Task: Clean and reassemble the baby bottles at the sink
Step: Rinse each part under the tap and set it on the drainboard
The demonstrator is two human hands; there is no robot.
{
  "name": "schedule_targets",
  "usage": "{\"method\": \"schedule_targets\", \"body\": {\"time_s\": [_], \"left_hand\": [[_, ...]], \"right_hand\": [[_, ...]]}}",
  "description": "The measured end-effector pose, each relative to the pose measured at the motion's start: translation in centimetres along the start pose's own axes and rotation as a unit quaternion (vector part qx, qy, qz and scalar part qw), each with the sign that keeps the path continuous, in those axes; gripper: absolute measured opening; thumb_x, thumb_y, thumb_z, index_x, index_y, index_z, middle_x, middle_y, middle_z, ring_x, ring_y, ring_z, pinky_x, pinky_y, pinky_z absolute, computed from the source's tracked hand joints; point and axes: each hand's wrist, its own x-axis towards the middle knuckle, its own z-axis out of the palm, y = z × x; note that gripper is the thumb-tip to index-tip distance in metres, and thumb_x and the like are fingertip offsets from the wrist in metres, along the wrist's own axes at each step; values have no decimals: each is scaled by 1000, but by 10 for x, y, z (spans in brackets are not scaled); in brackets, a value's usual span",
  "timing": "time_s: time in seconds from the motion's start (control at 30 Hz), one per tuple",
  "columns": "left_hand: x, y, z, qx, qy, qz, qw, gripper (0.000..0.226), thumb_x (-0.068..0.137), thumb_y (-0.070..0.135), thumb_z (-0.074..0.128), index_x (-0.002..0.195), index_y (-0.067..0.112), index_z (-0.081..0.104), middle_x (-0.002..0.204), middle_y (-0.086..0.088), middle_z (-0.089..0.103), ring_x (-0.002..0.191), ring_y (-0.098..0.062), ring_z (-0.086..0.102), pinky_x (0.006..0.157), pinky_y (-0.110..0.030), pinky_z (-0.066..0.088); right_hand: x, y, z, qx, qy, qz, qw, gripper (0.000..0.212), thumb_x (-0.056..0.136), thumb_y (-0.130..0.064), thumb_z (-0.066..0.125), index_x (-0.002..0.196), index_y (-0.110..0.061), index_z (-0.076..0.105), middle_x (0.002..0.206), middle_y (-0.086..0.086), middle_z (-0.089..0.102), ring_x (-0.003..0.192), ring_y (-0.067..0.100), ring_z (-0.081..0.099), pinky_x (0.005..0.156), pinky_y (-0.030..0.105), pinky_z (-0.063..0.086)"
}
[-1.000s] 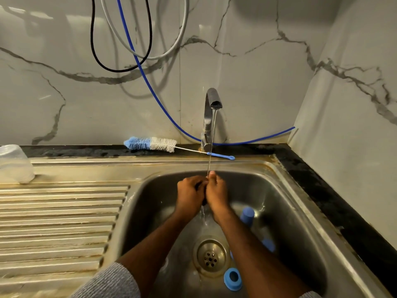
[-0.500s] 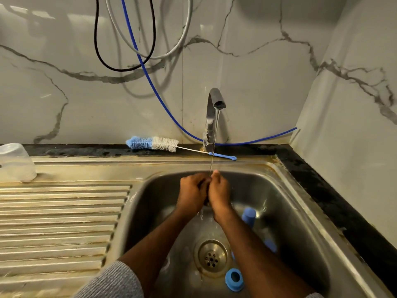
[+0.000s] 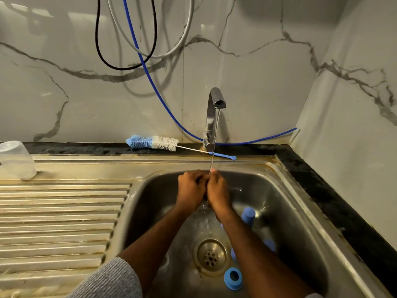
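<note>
Under the thin tap stream (image 3: 214, 134), I see my left hand (image 3: 191, 191) and right hand (image 3: 217, 191) pressed together, fingers curled; what they grip I cannot tell. Below them, a blue ring (image 3: 233, 278) lies in the steel sink (image 3: 300, 222).

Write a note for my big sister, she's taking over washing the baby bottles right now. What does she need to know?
Left hand and right hand are pressed together under the running tap, fingers curled; whatever they hold is hidden.
In the sink: a blue bottle cap standing at the right, a blue screw ring near the drain, more blue pieces behind the right forearm.
Bottle brush lies on the back ledge.
An upturned clear bottle sits on the drainboard, apparently rinsed.
Left: wash the sink parts, reassemble everything, shut off the water.
</note>
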Motion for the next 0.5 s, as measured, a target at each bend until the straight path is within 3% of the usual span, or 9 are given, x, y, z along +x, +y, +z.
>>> {"method": "schedule_targets", "body": {"time_s": [0.07,0.1,0.27,0.4,0.5], "left_hand": [[-2,-5,0,61,-32,100,993,19,92,-1,63,92,10,78,79,-2,75,74,-10,69,69,-19,54],[-3,-7,1,69,-39,111,991,19,91,-2,63,95,9,78,82,-3,75,76,-10,69,71,-20,54],[-2,-17,1,23,-12,55,998,27,90,-3,67,110,13,77,95,7,75,86,7,69,78,-10,53],[-3,-21,3,-1,-20,-19,1000,28,88,1,73,113,14,74,98,7,76,89,2,71,85,-23,59],[-4,-24,1,30,-48,-20,998,15,87,9,76,100,17,78,87,7,76,78,0,72,77,-26,62]], "right_hand": [[-2,-6,-8,103,-61,155,981,53,107,-47,29,93,-10,64,68,11,60,56,22,58,51,26,44],[-3,-6,-12,113,-93,187,971,55,107,-50,29,92,-10,63,62,9,57,49,19,54,45,24,41],[3,-5,-16,72,-110,143,981,45,107,-46,35,95,-14,65,68,5,61,57,15,54,51,27,44],[7,-2,-23,178,-123,131,968,21,97,-17,53,99,-13,74,84,8,75,73,19,67,62,29,55],[7,0,-26,199,-116,160,960,19,95,-13,55,93,-15,74,72,3,76,72,18,69,59,28,55]]}}
